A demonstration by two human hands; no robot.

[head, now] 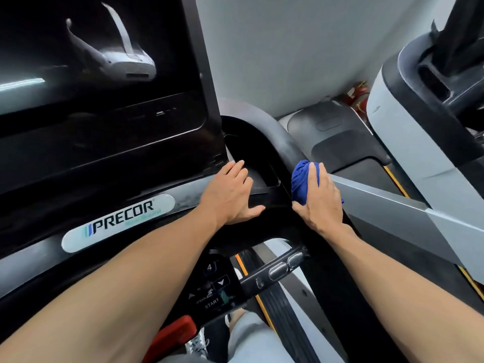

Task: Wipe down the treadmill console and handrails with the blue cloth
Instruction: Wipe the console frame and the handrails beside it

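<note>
1. A person stands on a Precor treadmill, seen from a head camera looking down over both bare forearms toward the console [110, 142].
2. The left hand [230, 195] lies flat on the black console ledge, fingers straight and together, thumb spread to the right. It holds nothing.
3. The right hand [319, 200] presses a bunched blue cloth [301, 179] against the curved grey handrail [282, 137], just right of the console's recessed black tray [251, 158]. Its fingers wrap over the top of the cloth and the thumb sits at the cloth's lower edge, so the hand is gripping it.
4. The two hands are near each other but apart, with the tray's edge between them.
5. The dark console screen [99, 53] fills the upper left and shows pale reflections.
6. Below the screen, a light oval badge [117, 222] reads PRECOR.
7. Under the left forearm is a black control panel [212, 286] with a START label, a number 4 and a down arrow.
8. A red clip-like piece [175, 334] sits at the bottom edge.
9. Two silver oval pads [285, 265] sit on a bar beside the control panel.
10. A neighbouring grey and black machine [408, 127] stands on the right.
</note>
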